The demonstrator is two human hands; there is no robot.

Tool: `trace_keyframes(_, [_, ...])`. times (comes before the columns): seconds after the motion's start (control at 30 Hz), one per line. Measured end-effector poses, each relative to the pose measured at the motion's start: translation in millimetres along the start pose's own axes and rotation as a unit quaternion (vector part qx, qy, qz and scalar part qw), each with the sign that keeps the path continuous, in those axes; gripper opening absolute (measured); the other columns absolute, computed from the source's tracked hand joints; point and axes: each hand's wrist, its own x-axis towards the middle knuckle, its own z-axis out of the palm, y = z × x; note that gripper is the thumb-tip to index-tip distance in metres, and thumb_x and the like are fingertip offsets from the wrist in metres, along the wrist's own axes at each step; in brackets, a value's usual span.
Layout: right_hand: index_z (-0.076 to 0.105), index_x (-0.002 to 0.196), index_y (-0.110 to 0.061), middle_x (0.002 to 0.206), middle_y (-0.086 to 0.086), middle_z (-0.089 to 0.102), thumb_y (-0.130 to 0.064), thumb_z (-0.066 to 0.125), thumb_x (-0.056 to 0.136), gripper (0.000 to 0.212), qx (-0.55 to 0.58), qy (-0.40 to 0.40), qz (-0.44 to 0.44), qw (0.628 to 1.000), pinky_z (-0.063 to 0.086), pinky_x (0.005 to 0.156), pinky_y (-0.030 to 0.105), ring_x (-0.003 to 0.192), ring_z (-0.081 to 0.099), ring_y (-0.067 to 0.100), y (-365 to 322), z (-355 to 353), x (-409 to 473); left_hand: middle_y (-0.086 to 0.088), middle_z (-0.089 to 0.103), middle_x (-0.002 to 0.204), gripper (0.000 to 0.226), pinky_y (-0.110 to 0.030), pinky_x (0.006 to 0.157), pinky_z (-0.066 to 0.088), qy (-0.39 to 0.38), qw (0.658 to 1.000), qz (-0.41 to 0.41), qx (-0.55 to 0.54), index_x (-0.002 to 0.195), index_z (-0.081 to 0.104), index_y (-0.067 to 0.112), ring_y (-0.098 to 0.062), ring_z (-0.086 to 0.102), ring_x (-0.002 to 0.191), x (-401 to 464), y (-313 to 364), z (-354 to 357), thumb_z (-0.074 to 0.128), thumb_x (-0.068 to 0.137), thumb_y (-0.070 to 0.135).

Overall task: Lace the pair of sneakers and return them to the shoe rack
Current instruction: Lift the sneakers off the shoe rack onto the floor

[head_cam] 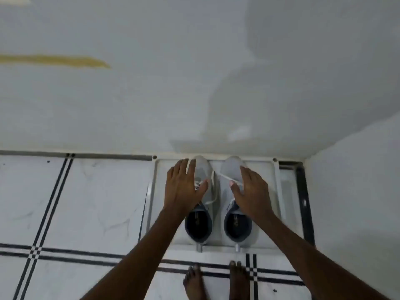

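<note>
Two light grey sneakers with dark blue insides stand side by side on the white shoe rack (290, 213), toes to the wall. My left hand (184, 187) hovers flat over the left sneaker (202, 230), fingers spread, covering its laces. My right hand (251, 191) is spread above the right sneaker (234, 230) in the same way. A loose white lace (213, 189) trails between the two shoes. Whether either palm touches a shoe is unclear.
The rack sits in a corner, against the white wall (194, 83) ahead and another wall (357, 191) on the right. White floor tiles with black lines (86, 202) spread to the left. My bare feet (216, 282) stand just before the rack's front edge.
</note>
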Motion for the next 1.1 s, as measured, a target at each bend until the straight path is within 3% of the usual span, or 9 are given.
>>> trace_keyframes(0.07, [0.051, 0.138, -0.002, 0.134, 0.019, 0.060, -0.048, 0.044, 0.093, 0.065, 0.047, -0.005, 0.056, 0.997, 0.049, 0.098, 0.048, 0.121, 0.058, 0.038, 15.4, 27.6, -15.7, -0.012, 0.052, 0.142, 0.070, -0.042, 0.108, 0.036, -0.031, 0.999, -0.011, 0.002, 0.142, 0.045, 0.011, -0.029, 0.045, 0.133, -14.5, -8.0, 30.8, 0.039, 0.091, 0.059])
trace_keyframes(0.17, [0.042, 0.146, -0.001, 0.143, 0.020, 0.054, -0.053, 0.037, 0.093, 0.075, 0.103, -0.019, 0.133, 0.985, 0.043, 0.106, 0.044, 0.130, 0.052, 0.037, 30.5, 52.3, -46.9, -0.009, 0.048, 0.144, 0.066, -0.042, 0.107, 0.039, -0.061, 0.997, -0.037, -0.020, 0.145, 0.036, 0.015, -0.026, 0.044, 0.133, -44.8, -17.8, 65.6, 0.032, 0.096, 0.059])
trace_keyframes(0.33, [0.035, 0.150, 0.000, 0.139, 0.023, 0.057, -0.039, 0.052, 0.095, 0.069, 0.135, -0.025, 0.166, 0.977, 0.042, 0.104, 0.041, 0.127, 0.054, 0.038, 36.9, 57.7, -70.4, -0.013, 0.035, 0.154, 0.074, -0.045, 0.105, 0.044, -0.080, 0.980, -0.112, -0.146, 0.152, 0.025, 0.012, -0.030, 0.042, 0.136, -65.6, -18.4, 75.8, 0.030, 0.097, 0.062])
trace_keyframes(0.4, [0.034, 0.151, -0.001, 0.137, 0.022, 0.058, -0.042, 0.049, 0.094, 0.071, 0.152, -0.033, 0.174, 0.972, 0.042, 0.103, 0.042, 0.126, 0.055, 0.038, 33.9, 54.4, -78.0, -0.013, 0.033, 0.156, 0.075, -0.045, 0.104, 0.045, -0.095, 0.968, -0.139, -0.185, 0.153, 0.023, 0.011, -0.031, 0.041, 0.138, -76.2, -16.0, 73.3, 0.033, 0.097, 0.060])
trace_keyframes(0.53, [0.034, 0.151, -0.003, 0.138, 0.021, 0.056, -0.041, 0.052, 0.091, 0.073, 0.123, -0.016, 0.152, 0.981, 0.042, 0.104, 0.043, 0.127, 0.050, 0.036, 37.1, 51.1, -87.4, -0.017, 0.044, 0.147, 0.070, -0.042, 0.097, 0.048, -0.083, 0.961, -0.186, -0.185, 0.152, 0.024, 0.006, -0.035, 0.051, 0.128, -89.3, -17.9, 69.0, 0.058, 0.095, 0.029])
trace_keyframes(0.63, [0.049, 0.140, -0.005, 0.117, 0.018, 0.068, -0.016, 0.063, 0.087, 0.056, 0.112, -0.005, 0.177, 0.978, 0.047, 0.088, 0.035, 0.108, 0.062, 0.038, 36.5, 53.9, -87.8, -0.016, 0.067, 0.113, 0.055, -0.043, 0.082, 0.052, -0.096, 0.964, -0.206, -0.140, 0.142, 0.042, 0.010, -0.038, 0.065, 0.099, -86.4, -19.4, 69.8, 0.058, 0.090, 0.015])
trace_keyframes(0.73, [0.063, 0.127, -0.009, 0.099, 0.018, 0.074, -0.010, 0.060, 0.089, 0.038, 0.121, 0.015, 0.228, 0.966, 0.046, 0.077, 0.033, 0.095, 0.067, 0.041, 32.6, 53.9, -80.0, -0.011, 0.071, 0.090, 0.040, -0.041, 0.071, 0.055, -0.105, 0.966, -0.203, -0.122, 0.128, 0.052, 0.012, -0.034, 0.067, 0.080, -83.6, -19.8, 68.9, 0.054, 0.087, 0.013])
trace_keyframes(0.93, [0.070, 0.087, -0.003, 0.071, 0.016, 0.066, -0.005, 0.055, 0.085, 0.015, 0.091, 0.030, 0.241, 0.966, 0.033, 0.063, 0.029, 0.066, 0.058, 0.036, 22.3, 43.9, -83.8, -0.008, 0.070, 0.078, 0.030, -0.028, 0.062, 0.039, -0.057, 0.967, -0.199, -0.149, 0.112, 0.066, 0.016, -0.027, 0.060, 0.067, -94.6, -15.7, 52.9, 0.051, 0.087, 0.008])
trace_keyframes(1.1, [0.066, 0.074, -0.004, 0.061, 0.007, 0.055, -0.005, 0.057, 0.084, 0.014, 0.097, 0.046, 0.225, 0.968, 0.029, 0.049, 0.026, 0.058, 0.050, 0.028, 7.4, 28.9, -114.9, -0.006, 0.072, 0.077, 0.035, -0.026, 0.061, 0.038, -0.036, 0.965, -0.185, -0.181, 0.115, 0.069, 0.020, -0.020, 0.054, 0.062, -126.4, -6.2, 30.7, 0.053, 0.086, 0.009])
